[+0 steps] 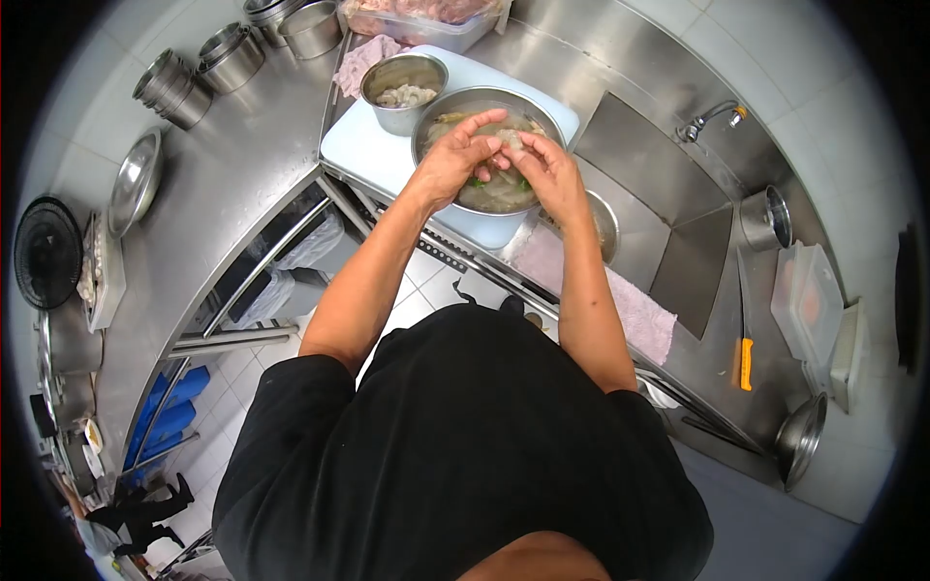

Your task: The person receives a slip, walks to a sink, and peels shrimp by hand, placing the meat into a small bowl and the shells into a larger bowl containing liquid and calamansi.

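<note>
A large metal bowl [423, 124] of cloudy water with several shrimp in it stands on a light-blue cutting board [354, 145]. Over this bowl my left hand [453, 163] and my right hand [549, 174] meet at the fingertips. Between them is a pale, greyish shrimp [511, 138], pinched by the fingers of both hands and partly covered by them. Left of the bowl, a smaller metal pot [395, 118] contains pale shrimp [407, 96] that look peeled. Under my right forearm another metal bowl [607, 225] is partly hidden.
To the right is a sink [620, 136] with a faucet [712, 118]. A yellow-handled knife [745, 363] lies on the right counter near plastic containers [809, 300]. Pink towels [639, 315] line the front edge. Behind the board sits a tub of raw meat [426, 27]. Stacked pots [174, 92] stand left.
</note>
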Available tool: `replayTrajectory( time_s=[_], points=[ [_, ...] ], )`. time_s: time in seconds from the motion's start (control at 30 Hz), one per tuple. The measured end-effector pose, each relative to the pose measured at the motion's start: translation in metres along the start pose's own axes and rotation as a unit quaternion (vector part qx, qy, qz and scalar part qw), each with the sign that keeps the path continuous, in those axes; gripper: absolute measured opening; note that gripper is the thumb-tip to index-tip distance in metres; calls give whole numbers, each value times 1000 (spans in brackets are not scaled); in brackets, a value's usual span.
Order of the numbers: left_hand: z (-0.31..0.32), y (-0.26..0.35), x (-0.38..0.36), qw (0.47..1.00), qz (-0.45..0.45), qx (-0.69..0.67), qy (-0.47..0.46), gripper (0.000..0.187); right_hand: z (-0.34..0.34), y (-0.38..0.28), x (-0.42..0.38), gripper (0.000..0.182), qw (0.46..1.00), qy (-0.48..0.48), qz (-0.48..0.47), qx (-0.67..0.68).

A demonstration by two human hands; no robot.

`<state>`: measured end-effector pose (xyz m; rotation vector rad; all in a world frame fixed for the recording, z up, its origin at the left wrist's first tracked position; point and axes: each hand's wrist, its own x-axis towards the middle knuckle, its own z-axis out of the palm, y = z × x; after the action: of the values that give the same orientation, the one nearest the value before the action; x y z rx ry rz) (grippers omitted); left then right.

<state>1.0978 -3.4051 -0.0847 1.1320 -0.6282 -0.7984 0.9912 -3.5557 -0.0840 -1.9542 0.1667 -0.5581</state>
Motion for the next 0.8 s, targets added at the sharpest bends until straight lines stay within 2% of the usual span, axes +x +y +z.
replayTrajectory(
  time_s=[0.03,0.13,0.17,0.27,0.37,0.47,0.57,0.63,0.7,0.73,0.8],
  points=[
    [0,-2,-1,1000,9,-5,2,42,1,-2,1,25,999,5,-23,-33],
    [4,0,-3,988,-13,157,-11,43,1,4,2,26,995,21,-39,-90],
    [5,-8,-3,977,21,211,13,39,2,7,3,26,994,25,-37,-101],
    [14,-3,-9,908,67,403,92,38,6,3,1,22,988,27,-23,-149],
    [16,-3,-7,918,54,373,121,34,11,0,-1,18,979,59,-34,-194],
    [23,-3,-11,903,89,392,152,27,12,-4,-1,16,964,102,-62,-237],
    [20,-1,-11,927,62,331,167,26,-9,-11,-2,15,943,155,-26,-292],
    [11,-7,-5,965,42,218,142,28,-35,3,0,19,944,210,-26,-252],
    [3,-8,-3,987,34,109,114,30,-62,21,-9,22,929,214,-1,-302],
    [2,-4,-4,993,35,58,98,30,-73,33,-15,24,920,215,11,-327],
    [1,4,-4,997,28,-10,72,29,-86,76,-32,25,865,189,10,-464]
  ],
)
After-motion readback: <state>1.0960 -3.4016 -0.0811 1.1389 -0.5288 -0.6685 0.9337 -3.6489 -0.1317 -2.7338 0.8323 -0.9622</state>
